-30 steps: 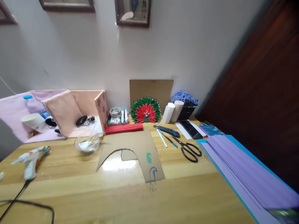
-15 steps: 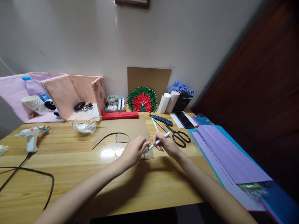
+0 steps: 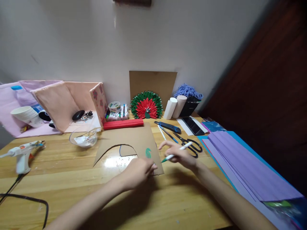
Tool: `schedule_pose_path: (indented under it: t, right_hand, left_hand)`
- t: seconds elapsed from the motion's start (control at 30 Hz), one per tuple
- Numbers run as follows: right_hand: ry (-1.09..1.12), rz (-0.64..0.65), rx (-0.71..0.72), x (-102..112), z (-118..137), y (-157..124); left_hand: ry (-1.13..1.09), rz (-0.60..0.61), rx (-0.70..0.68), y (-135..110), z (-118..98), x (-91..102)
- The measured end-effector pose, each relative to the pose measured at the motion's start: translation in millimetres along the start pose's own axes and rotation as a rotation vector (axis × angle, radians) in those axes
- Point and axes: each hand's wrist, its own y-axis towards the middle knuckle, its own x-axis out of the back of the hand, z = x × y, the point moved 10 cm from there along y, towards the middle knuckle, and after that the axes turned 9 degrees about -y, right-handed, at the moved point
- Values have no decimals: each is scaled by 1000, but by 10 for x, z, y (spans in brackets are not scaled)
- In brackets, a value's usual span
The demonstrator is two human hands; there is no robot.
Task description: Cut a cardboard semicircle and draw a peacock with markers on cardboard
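My right hand [image 3: 181, 155] grips a white marker [image 3: 177, 151], its green tip pointing down and left, just off the right edge of the cardboard sheet [image 3: 130, 135]. My left hand [image 3: 141, 169] is closed, fingertips together at the sheet's near edge; what they hold, if anything, is hidden. On the cardboard, just beyond the left hand, lies a small curved green shape [image 3: 148, 153]. A large arched piece is cut out of the sheet, and the wooden table shows through with small scraps on it. Black-handled scissors [image 3: 187, 140] lie beside the right hand.
A blue utility knife [image 3: 169, 127] and pens lie beyond the right hand. A red-and-green ribbon fan [image 3: 146, 105] stands at the back. Left are a plastic bowl [image 3: 83, 137] and a corded glue gun [image 3: 22, 155]. Purple sheets [image 3: 247, 166] cover the right side.
My hands have moved apart, the right hand drawing the marker to the right, away from the left. The green shape on the cardboard now shows. The view has shifted slightly.
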Motion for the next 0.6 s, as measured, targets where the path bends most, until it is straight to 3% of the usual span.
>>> schedule_pose_path:
  t: [0.07, 0.13, 0.2, 0.27, 0.4, 0.6]
  right_hand:
    - [42, -241, 141, 484, 158, -108]
    - [11, -348, 180, 742, 149, -127]
    - [-75, -271, 138, 673, -5, 15]
    - [-161, -184, 93, 471, -221, 204]
    - [-213, -139, 88, 162, -538, 463]
    - [-290, -133, 70, 107, -672, 472]
  left_hand:
    - [-166, 73, 83, -81, 177, 27]
    - [-217, -65, 168, -44, 433, 208]
    - [-215, -249, 166, 92, 635, 379]
    - [-209, -354, 153, 271, 796, 424]
    - [-142, -414, 112, 487, 937, 355]
    - [-125, -433, 41, 444, 952, 331]
